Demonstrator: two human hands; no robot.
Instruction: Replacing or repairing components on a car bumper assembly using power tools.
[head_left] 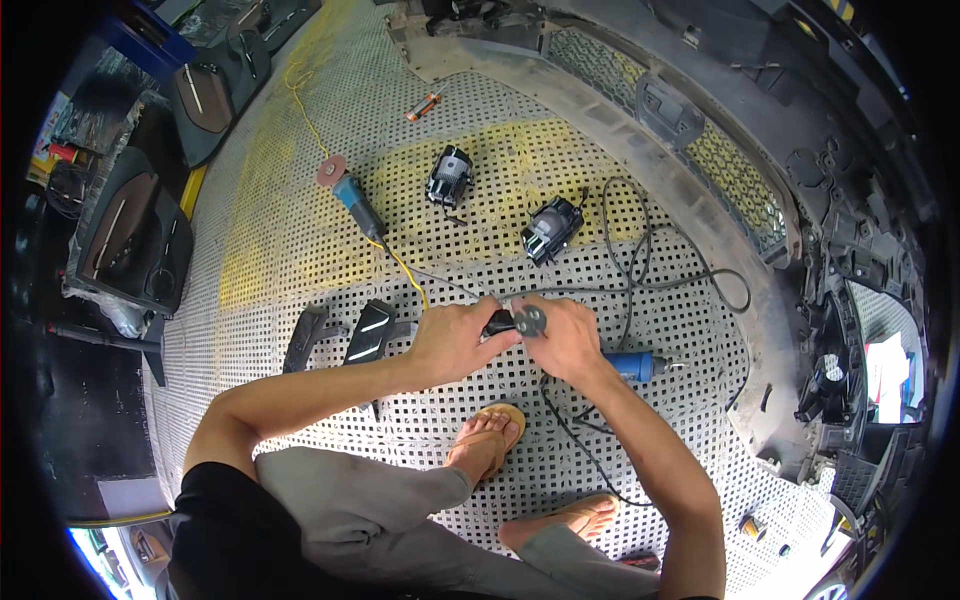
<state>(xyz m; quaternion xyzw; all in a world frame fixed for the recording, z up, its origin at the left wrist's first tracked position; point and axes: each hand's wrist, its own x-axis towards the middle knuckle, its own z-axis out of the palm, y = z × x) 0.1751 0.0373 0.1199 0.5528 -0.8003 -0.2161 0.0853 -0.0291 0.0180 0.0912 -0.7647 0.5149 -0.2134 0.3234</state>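
Left of mid-floor, an angle grinder [358,205] with a reddish disc [331,171] toward the far edge: if live, liable to jump or cut after a pull on the yellow cord [405,268]. Next, nearer the near edge of the floor, left hand [453,342] closed, thumb and fingers pinched on a black part [498,322]; close beside it, right hand [565,340] curled tight around a round-ended grey piece [530,320]. One object or two joined: cannot tell. Likeliest trouble: a slip of either grip under force, with a drop onto the sandalled feet [485,442] below, or a nipped thumb. Further right, loose loops of dark cable [632,287], easily snagged by a foot, with a possible jerk on the blue tool [630,367] just beside the right wrist.

Along the left edge of the floor, dark door panels [135,245]. Inward from there, two black trim pieces [370,332], close together. Toward the far edge, an orange-and-white tube [423,107], then two black lamp-like units [553,230], apart from each other. Underneath everything, pale perforated floor [480,265] with a worn yellow band. Along the right edge, a large bumper-like shell [580,105], curved and dusty; strong glare at the near right corner.
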